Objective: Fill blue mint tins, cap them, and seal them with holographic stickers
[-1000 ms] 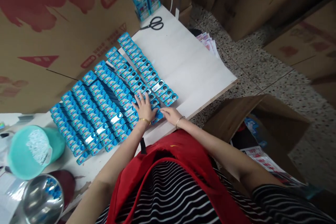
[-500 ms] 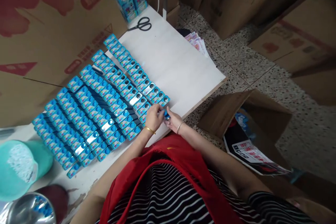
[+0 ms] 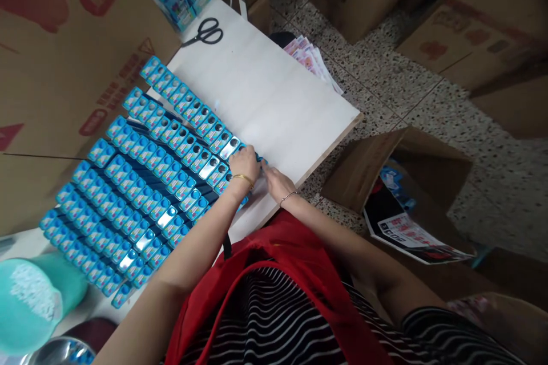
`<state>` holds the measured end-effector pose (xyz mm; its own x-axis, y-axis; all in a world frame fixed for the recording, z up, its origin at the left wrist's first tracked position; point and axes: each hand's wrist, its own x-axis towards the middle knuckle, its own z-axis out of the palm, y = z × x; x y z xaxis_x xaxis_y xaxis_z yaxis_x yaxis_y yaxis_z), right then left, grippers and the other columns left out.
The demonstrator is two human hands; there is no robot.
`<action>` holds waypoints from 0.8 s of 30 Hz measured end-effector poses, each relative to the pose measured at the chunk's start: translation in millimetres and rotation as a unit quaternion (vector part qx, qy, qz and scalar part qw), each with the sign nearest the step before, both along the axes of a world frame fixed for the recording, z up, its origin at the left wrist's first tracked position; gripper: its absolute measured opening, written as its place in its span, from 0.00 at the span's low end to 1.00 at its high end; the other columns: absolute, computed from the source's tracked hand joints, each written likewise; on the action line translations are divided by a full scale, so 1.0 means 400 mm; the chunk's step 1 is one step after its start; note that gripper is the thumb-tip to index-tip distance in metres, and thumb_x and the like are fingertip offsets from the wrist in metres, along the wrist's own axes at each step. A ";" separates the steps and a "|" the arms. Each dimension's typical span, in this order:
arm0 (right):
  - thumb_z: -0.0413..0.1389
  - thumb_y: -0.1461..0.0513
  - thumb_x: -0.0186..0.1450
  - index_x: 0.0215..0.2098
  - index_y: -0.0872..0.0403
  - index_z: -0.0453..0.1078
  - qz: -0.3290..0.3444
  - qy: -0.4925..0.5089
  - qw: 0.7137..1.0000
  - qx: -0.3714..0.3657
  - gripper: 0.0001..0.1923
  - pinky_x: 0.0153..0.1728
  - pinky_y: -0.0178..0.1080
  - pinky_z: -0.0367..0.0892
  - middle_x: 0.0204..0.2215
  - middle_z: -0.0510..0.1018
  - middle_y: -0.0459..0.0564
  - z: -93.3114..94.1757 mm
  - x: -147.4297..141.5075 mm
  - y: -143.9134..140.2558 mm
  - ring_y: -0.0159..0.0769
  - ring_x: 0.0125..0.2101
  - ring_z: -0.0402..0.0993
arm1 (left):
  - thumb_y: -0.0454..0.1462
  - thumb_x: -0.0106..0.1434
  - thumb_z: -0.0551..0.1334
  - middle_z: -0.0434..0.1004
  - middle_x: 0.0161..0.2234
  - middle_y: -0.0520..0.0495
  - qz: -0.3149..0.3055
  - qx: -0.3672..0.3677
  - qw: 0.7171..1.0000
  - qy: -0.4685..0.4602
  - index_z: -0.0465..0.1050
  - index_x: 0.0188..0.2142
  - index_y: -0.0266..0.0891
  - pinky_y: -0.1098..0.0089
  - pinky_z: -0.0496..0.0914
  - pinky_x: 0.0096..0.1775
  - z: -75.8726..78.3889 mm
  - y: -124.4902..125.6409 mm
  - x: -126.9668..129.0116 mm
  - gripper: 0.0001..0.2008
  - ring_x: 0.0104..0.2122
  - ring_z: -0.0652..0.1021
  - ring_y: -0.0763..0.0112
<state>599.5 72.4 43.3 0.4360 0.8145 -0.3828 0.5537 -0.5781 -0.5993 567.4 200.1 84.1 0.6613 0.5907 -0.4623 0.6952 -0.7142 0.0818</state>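
Note:
Small blue tin boxes point(image 3: 128, 182) stand close together in several slanting rows, many with round dark or blue openings in their tops. My left hand point(image 3: 245, 162) lies over the right-hand end of the farthest rows, its fingers curled down and closed; what they grip is hidden beneath them. Beside it, my right hand point(image 3: 277, 183) reaches in from the right with a finger stretched out, its tip touching the blue tin at the row's end point(image 3: 262, 161). The undersides of both hands cannot be seen.
Black scissors point(image 3: 208, 31) lie at the far side of the white table point(image 3: 278, 85). A turquoise tub point(image 3: 68, 282) with white pieces and a metal bowl point(image 3: 60, 353) are at lower left. Cardboard boxes point(image 3: 363, 182) stand on the floor to the right; a large carton point(image 3: 55, 80) borders the left.
Both hands have moved up from the table's front edge to the end of the farthest row. The small blue piece between them is no longer visible. The view has shifted slightly.

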 end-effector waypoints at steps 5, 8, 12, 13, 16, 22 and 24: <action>0.40 0.67 0.68 0.68 0.50 0.50 -0.007 0.037 0.999 0.004 0.30 0.43 0.44 0.71 0.48 0.75 0.57 -0.001 0.004 -0.002 0.44 0.42 0.75 | 0.42 0.62 0.61 0.73 0.46 0.35 -0.014 0.005 1.000 0.003 0.67 0.45 0.35 0.55 0.62 0.50 -0.007 0.019 0.003 0.15 0.49 0.73 0.50; 0.42 0.63 0.68 0.68 0.52 0.50 -0.084 0.128 0.980 0.126 0.29 0.49 0.45 0.69 0.52 0.73 0.57 -0.010 0.001 -0.014 0.43 0.49 0.72 | 0.42 0.61 0.62 0.74 0.43 0.37 0.000 -0.037 0.996 -0.082 0.70 0.41 0.36 0.56 0.63 0.49 -0.005 0.014 -0.032 0.12 0.46 0.74 0.53; 0.46 0.56 0.67 0.68 0.51 0.49 -0.248 0.252 0.917 0.185 0.31 0.47 0.44 0.70 0.50 0.74 0.55 -0.001 -0.017 -0.009 0.42 0.48 0.71 | 0.40 0.64 0.58 0.75 0.34 0.45 0.029 -0.234 0.939 -0.250 0.72 0.36 0.38 0.65 0.68 0.42 0.000 -0.022 -0.101 0.08 0.37 0.74 0.65; 0.47 0.55 0.67 0.67 0.50 0.49 -0.281 0.290 0.896 0.183 0.32 0.43 0.42 0.71 0.48 0.75 0.54 0.006 -0.023 -0.001 0.40 0.45 0.72 | 0.40 0.64 0.57 0.74 0.33 0.46 0.038 -0.272 0.920 -0.280 0.73 0.35 0.38 0.67 0.68 0.41 0.002 -0.029 -0.114 0.09 0.36 0.74 0.67; 0.50 0.52 0.66 0.68 0.48 0.46 -0.354 0.417 0.822 0.159 0.35 0.27 0.36 0.69 0.33 0.75 0.47 0.034 -0.039 0.029 0.32 0.26 0.70 | 0.39 0.64 0.57 0.75 0.32 0.48 0.062 -0.319 0.891 -0.316 0.74 0.34 0.38 0.67 0.69 0.42 0.009 -0.034 -0.137 0.09 0.35 0.73 0.69; 0.54 0.54 0.65 0.65 0.47 0.44 -0.435 0.544 0.700 0.160 0.35 0.16 0.29 0.53 0.21 0.64 0.36 0.073 -0.041 0.076 0.25 0.15 0.57 | 0.38 0.62 0.60 0.76 0.35 0.47 0.085 -0.305 0.903 -0.292 0.76 0.37 0.38 0.66 0.69 0.45 0.024 0.003 -0.126 0.08 0.37 0.74 0.69; 0.55 0.53 0.64 0.64 0.46 0.46 -0.439 0.555 0.683 0.178 0.34 0.15 0.29 0.52 0.23 0.65 0.37 0.076 -0.038 0.082 0.25 0.16 0.58 | 0.38 0.61 0.60 0.76 0.35 0.48 0.082 -0.309 0.903 -0.286 0.76 0.37 0.38 0.67 0.69 0.45 0.029 0.015 -0.119 0.07 0.37 0.74 0.69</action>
